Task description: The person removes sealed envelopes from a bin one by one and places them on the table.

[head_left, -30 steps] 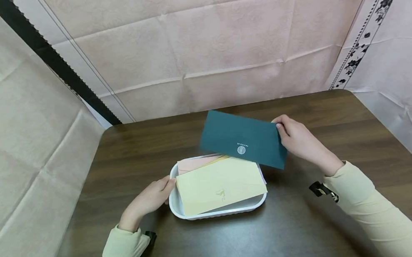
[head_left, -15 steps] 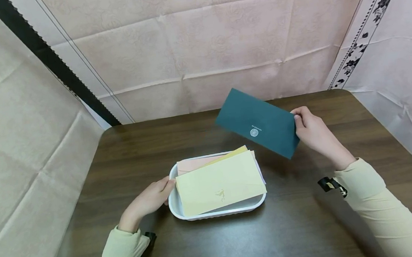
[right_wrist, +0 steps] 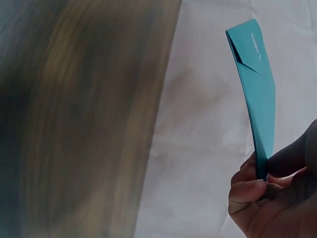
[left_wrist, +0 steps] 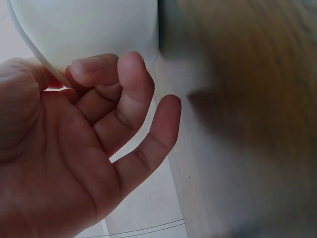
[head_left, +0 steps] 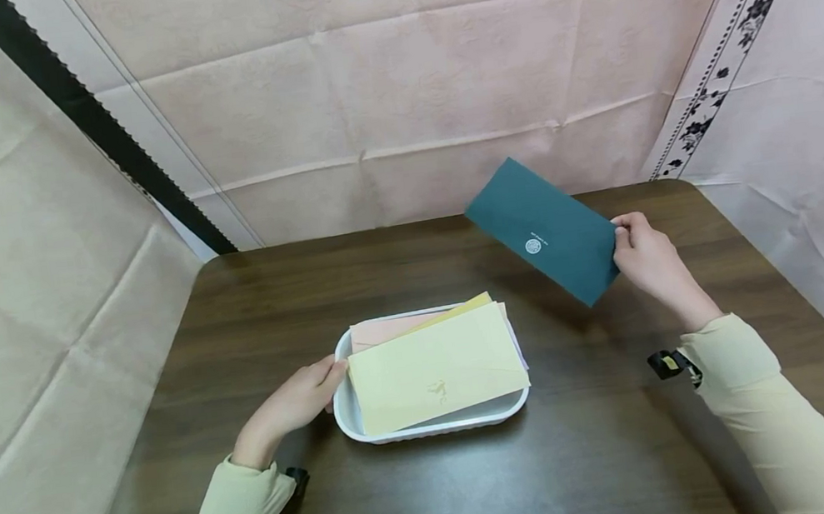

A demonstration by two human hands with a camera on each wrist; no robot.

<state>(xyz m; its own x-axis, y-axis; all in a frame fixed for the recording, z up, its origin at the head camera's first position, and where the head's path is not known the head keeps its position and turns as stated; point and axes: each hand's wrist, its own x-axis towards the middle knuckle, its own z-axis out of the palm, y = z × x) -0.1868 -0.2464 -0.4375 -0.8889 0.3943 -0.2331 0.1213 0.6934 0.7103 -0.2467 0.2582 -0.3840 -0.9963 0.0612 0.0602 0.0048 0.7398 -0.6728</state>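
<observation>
- At the left of the table [head_left: 238, 325], one left hand [head_left: 295, 399] pinches the tray's near-left rim between thumb and fingers, the other fingers loosely bent; the tray hides some fingertips from above.
- Centre: one white tray [head_left: 434, 431] holds at least three envelopes, overlapping: a pale yellow envelope [head_left: 439, 371] on top, a gold envelope [head_left: 472, 306] and a pink envelope [head_left: 385, 331] mostly covered. One small gold figure marks the top one.
- Right: one teal envelope [head_left: 541, 231], tilted, is held above the table, its corner pinched in the right hand's [head_left: 649, 257] closed fingers. One round white emblem shows; its lettering is too small to read.
</observation>
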